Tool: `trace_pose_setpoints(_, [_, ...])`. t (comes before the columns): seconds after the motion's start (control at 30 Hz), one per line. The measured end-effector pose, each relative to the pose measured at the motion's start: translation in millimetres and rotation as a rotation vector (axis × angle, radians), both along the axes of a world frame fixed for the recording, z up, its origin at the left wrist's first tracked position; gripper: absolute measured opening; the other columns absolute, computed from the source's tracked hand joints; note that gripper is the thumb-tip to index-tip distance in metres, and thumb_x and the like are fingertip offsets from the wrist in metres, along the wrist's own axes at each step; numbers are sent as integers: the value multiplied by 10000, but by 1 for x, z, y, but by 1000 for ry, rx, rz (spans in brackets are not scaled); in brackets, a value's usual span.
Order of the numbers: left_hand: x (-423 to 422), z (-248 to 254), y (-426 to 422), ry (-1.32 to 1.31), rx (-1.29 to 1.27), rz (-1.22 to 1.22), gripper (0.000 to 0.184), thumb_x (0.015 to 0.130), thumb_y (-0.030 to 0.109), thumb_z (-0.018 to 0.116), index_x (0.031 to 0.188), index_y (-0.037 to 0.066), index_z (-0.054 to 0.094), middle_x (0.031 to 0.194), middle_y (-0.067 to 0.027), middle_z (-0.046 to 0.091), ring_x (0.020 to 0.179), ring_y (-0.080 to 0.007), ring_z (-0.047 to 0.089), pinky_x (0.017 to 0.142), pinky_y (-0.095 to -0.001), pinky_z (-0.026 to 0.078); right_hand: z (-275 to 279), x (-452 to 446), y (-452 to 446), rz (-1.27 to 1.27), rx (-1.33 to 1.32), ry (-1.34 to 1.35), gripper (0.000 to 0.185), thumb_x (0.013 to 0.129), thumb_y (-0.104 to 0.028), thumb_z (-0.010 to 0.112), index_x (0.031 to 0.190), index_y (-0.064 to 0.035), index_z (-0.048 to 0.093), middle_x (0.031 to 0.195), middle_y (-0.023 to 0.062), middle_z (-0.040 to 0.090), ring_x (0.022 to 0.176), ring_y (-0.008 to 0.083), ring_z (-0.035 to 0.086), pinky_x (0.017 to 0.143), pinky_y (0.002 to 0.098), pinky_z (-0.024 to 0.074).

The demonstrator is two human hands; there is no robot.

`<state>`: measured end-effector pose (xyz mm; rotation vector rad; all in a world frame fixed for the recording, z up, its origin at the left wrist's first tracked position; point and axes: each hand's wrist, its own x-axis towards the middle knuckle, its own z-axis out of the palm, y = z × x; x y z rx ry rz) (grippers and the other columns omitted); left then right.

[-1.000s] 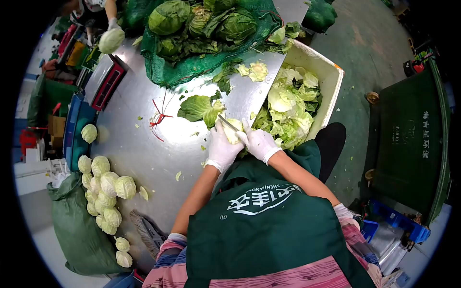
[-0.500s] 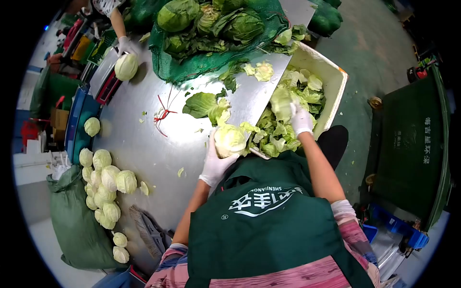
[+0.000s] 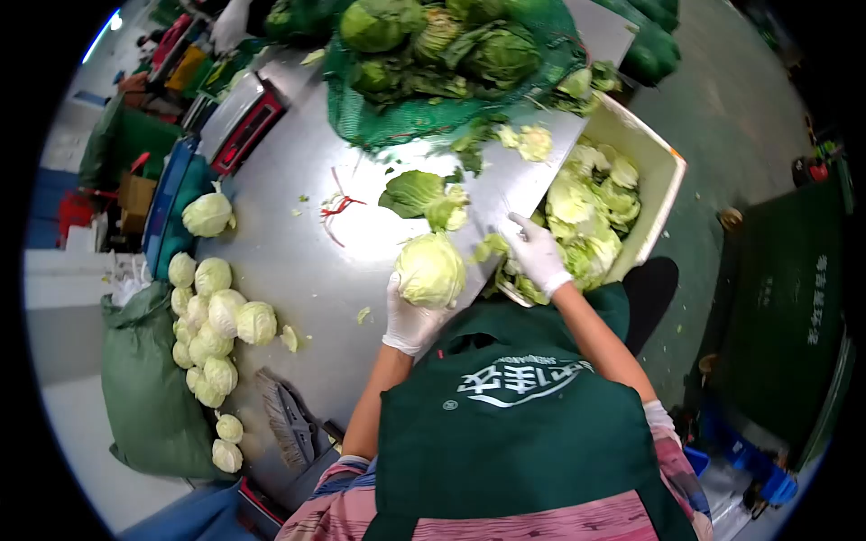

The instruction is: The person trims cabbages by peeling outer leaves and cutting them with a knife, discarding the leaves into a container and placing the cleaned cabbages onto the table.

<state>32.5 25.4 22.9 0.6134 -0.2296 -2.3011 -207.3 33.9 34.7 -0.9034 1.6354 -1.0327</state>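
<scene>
White-gloved, held a pale cabbage [image 3: 431, 270] over the bench [image 3: 280, 261] in the left hand [image 3: 410, 317], with fingers bent round its near left side. Had the right hand [image 3: 539, 257] partly curled just beside, over the near end of a leaf-filled white box [image 3: 666, 194]; could not tell of anything gripped in it. Beyond, saw a loose green leaf [image 3: 413, 194] near tangled red string [image 3: 341, 206]. Off left, saw heaped pale cabbages [image 3: 216, 320]. Farther still, saw a green net sack [image 3: 397, 126] with darker, leafy cabbages [image 3: 501, 56].
</scene>
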Motion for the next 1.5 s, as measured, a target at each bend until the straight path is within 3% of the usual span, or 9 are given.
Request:
trace_pose_setpoints(0.37, [3, 25, -8, 91, 7, -34, 719, 887, 656, 312, 1391, 150, 396, 1212, -259, 558, 928, -390, 637, 488, -384, 493, 48, 43, -25, 356, 24, -363, 333, 882, -232, 653, 1148, -34, 628, 644, -12, 539, 450, 44, 441, 430, 215, 361])
trace_pose_setpoints(0.67, [12, 10, -5, 318, 296, 14, 702, 923, 586, 308, 1400, 78, 395, 1303, -316, 461, 1125, -468, 503, 1016, -639, 330, 91, 6, -22, 296, 52, -283, 157, 887, -159, 650, 965, -24, 638, 710, 3, 588, 483, 44, 487, 433, 197, 384])
trace_pose_setpoints(0.8, [6, 22, -12, 304, 238, -47, 696, 929, 583, 288, 1402, 82, 389, 1312, -291, 460, 1164, -478, 479, 1005, -666, 325, 64, 30, -35, 428, -159, -62, 498, 853, -197, 681, 1316, -68, 550, 807, -17, 646, 621, 32, 528, 552, 189, 417])
trace_pose_setpoints(1.03, [2, 28, -3, -334, -246, 87, 516, 909, 299, 586, 1332, 68, 400, 1197, -219, 563, 1145, -364, 551, 978, -554, 443, 102, 25, -28, 519, 187, -523, 117, 895, -138, 615, 896, -28, 577, 571, -25, 485, 426, 52, 433, 401, 208, 350])
trace_pose_setpoints(1.1, [15, 14, 0, 6, -111, 51, 604, 894, 500, 480, 1334, 89, 436, 1186, -235, 563, 1069, -359, 576, 957, -532, 440, 100, -6, -17, 454, 190, -745, 79, 886, -89, 597, 905, -30, 548, 555, -21, 457, 405, 66, 420, 386, 209, 339])
trace_pose_setpoints(1.2, [37, -18, 2, 359, 238, 107, 734, 865, 658, 358, 1335, 106, 471, 1188, -256, 555, 966, -353, 588, 943, -514, 429, 104, -38, -24, 288, 214, -9, 171, 846, -133, 649, 933, 5, 596, 618, 62, 566, 477, 109, 516, 457, 259, 423])
trace_pose_setpoints(1.27, [59, -21, 1, 368, 273, 191, 765, 845, 689, 337, 1341, 124, 480, 1224, -258, 529, 886, -337, 576, 925, -496, 433, 15, -87, -17, 255, -155, 772, 357, 828, -181, 682, 1075, 65, 607, 942, 140, 664, 885, 191, 614, 755, 322, 502])
trace_pose_setpoints(1.33, [88, -11, -2, 226, 245, 356, 756, 847, 682, 344, 1348, 131, 474, 1243, -253, 518, 900, -336, 574, 913, -497, 440, 26, -80, -9, 59, 30, 214, 331, 874, -210, 658, 1117, 13, 626, 942, 82, 649, 813, 120, 596, 639, 250, 484])
trace_pose_setpoints(1.5, [211, -13, 28, 69, 278, 902, 754, 795, 708, 432, 1309, 160, 497, 1243, -190, 524, 1006, -312, 547, 886, -491, 459, -28, -103, 18, 154, 131, 159, 351, 929, -359, 569, 914, -13, 629, 764, 51, 616, 468, 81, 507, 345, 222, 315])
